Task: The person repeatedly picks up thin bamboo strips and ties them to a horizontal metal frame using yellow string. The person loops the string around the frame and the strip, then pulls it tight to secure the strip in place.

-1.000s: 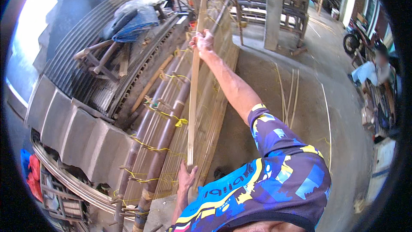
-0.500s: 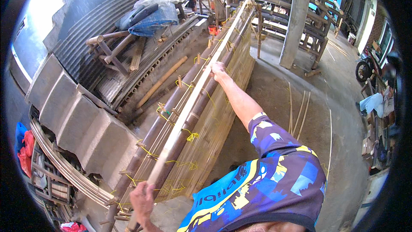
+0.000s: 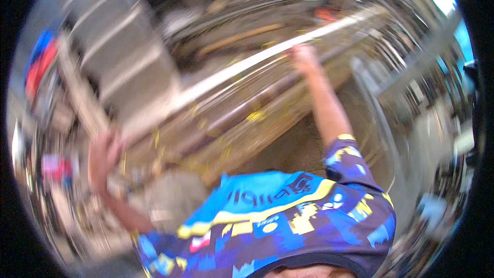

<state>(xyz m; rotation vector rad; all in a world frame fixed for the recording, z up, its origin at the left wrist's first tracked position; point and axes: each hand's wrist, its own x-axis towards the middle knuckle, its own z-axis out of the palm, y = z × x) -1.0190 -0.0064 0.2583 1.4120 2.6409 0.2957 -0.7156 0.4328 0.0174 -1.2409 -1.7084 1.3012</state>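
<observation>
A long pale bamboo strip (image 3: 234, 70) runs diagonally over a frame of dark bamboo poles (image 3: 252, 104), from near my left hand to the far right. My left hand (image 3: 106, 150) is curled closed at its near end; blur softens the fingers. My right hand (image 3: 302, 55), arm stretched forward, is closed at the strip farther along. Its exact grip is smeared. Yellow string (image 3: 255, 116) is tied at several spots along the poles. On the near side of the frame hangs a panel of thin slats (image 3: 267, 133).
Stepped concrete slabs (image 3: 135, 46) rise beyond my left hand. A loose bamboo pole (image 3: 239, 38) lies behind the frame, with a red container (image 3: 325, 15) farther right. At the right stands a grey post (image 3: 419, 54). Red and blue bundles (image 3: 41, 67) sit at the far left.
The view has swung and blurred. The strip has shifted off the near dark pole toward the frame's far side, both hands moving with it. My left arm now shows more fully.
</observation>
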